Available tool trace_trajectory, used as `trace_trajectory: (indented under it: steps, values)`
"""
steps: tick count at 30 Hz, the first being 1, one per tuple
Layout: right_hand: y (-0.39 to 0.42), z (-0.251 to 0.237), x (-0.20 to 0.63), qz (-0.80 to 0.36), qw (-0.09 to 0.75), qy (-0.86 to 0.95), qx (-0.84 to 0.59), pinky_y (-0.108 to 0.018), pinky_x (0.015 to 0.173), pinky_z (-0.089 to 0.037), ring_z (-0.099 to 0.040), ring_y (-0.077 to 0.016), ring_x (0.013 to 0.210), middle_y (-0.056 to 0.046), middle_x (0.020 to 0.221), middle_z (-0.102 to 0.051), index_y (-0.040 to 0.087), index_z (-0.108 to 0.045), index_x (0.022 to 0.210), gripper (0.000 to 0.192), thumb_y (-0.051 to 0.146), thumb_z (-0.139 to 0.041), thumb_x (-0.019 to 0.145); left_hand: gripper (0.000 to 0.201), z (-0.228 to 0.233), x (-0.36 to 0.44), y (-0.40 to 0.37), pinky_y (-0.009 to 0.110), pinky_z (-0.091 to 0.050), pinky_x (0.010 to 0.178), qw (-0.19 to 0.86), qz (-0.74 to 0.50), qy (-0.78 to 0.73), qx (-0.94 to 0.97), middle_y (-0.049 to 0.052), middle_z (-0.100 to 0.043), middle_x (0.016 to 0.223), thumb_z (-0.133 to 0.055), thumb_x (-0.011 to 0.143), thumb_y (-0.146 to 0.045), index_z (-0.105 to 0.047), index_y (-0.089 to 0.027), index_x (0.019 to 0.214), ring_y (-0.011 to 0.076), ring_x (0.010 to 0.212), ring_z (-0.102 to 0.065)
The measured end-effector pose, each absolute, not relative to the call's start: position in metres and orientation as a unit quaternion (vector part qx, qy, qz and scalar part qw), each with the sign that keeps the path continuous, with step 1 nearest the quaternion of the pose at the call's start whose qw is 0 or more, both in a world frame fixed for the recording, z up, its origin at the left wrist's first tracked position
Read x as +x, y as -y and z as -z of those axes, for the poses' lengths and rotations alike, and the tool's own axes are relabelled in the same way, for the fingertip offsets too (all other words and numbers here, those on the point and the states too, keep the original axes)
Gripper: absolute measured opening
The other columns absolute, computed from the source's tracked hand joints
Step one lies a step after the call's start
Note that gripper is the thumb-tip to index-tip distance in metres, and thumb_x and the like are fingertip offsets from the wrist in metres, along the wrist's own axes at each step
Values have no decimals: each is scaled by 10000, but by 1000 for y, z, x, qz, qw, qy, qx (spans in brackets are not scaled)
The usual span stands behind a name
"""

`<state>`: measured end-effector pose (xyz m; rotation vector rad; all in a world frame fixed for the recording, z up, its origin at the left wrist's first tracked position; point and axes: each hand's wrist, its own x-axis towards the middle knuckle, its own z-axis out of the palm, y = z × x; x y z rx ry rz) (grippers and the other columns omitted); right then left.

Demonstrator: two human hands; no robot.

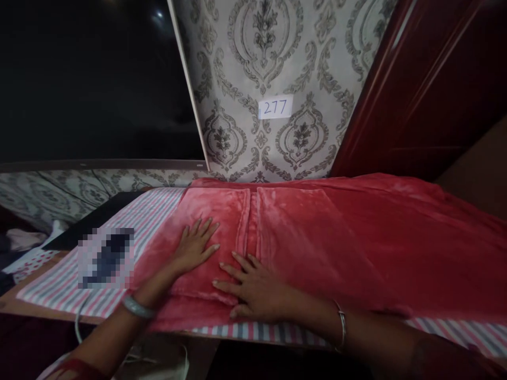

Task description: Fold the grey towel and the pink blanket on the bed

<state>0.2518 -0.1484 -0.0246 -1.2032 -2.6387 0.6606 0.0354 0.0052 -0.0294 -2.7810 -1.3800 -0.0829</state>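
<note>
Head view shows a red velvet cloth spread over a striped cover on the table, reaching from the left part to the right edge, with a folded seam running back from the near edge. The left hand is laid flat on the cloth left of the seam, fingers spread and released, nothing grasped. The right hand is pressed flat near the near edge, fingers extended across the fold. Smoothing of the fold appears to be in hand; flattening further would call for even palm pressure outward along the seam. A blurred object sits by the left edge. A paper label is fixed to the wall.
</note>
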Motion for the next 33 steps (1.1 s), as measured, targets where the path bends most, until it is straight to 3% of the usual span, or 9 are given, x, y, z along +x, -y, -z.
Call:
trace_trajectory:
  steps: [6,10,13,17,20,23,28,33]
  values:
    - [165,12,276,-241,128,877,-396,-532,1229,-88,-99,-277,1529,-81,1638,-238,302,-335,1549,663,620,-428,974,642,41,31,-8,670,-194,1162,20,46,453,-890,96,-237,1643,-421,959,-510,-348,-253,1542,368,1517,-151]
    - [172,3,316,-202,155,817,-518,-480,1239,-149,-176,-265,1518,-115,1629,-241,193,-284,1572,692,525,-458,990,569,21,45,1,628,-313,1141,-10,93,436,-895,155,-446,1537,-446,955,-470,-509,-180,1440,360,1448,-350]
    - [177,10,337,-171,143,753,-620,-504,1229,-194,-213,-303,1505,-160,1611,-264,108,-360,1535,645,447,-449,994,459,12,76,32,522,-391,1136,-13,172,353,-920,146,-558,1440,-444,969,-353,-575,-171,1370,299,1347,-497]
    - [189,31,329,-145,148,737,-643,-527,1204,-263,-312,-326,1466,-175,1562,-373,97,-468,1475,579,376,-486,968,516,13,119,70,442,-412,1138,-42,123,207,-970,56,-487,1520,-409,957,-153,-482,-285,1451,230,1389,-455]
    - [202,38,318,-144,186,746,-623,-507,1192,-305,-369,-308,1441,-169,1531,-432,108,-498,1456,554,337,-514,953,573,14,133,77,424,-391,1153,-30,53,165,-984,35,-416,1572,-409,956,-119,-405,-315,1494,217,1433,-397]
    - [214,36,322,-169,214,757,-594,-478,1170,-356,-446,-278,1394,-149,1470,-519,152,-579,1394,477,337,-524,958,515,13,137,71,413,-369,1162,3,12,147,-989,46,-436,1559,-411,964,-116,-463,-281,1449,216,1425,-408]
    - [227,41,341,-134,213,789,-560,-483,1147,-388,-413,-287,1415,-120,1512,-476,203,-523,1445,571,350,-627,904,416,13,142,57,382,-384,1136,45,12,118,-992,75,-544,1468,-427,966,-111,-567,-236,1338,210,1348,-503]
    - [221,58,336,-71,307,781,-540,-425,1049,-495,-594,-237,1236,-91,1279,-684,220,-681,1261,357,230,-458,983,401,14,142,48,392,-394,1133,54,22,104,-993,57,-565,1447,-379,983,-122,-602,-241,1294,200,1333,-510]
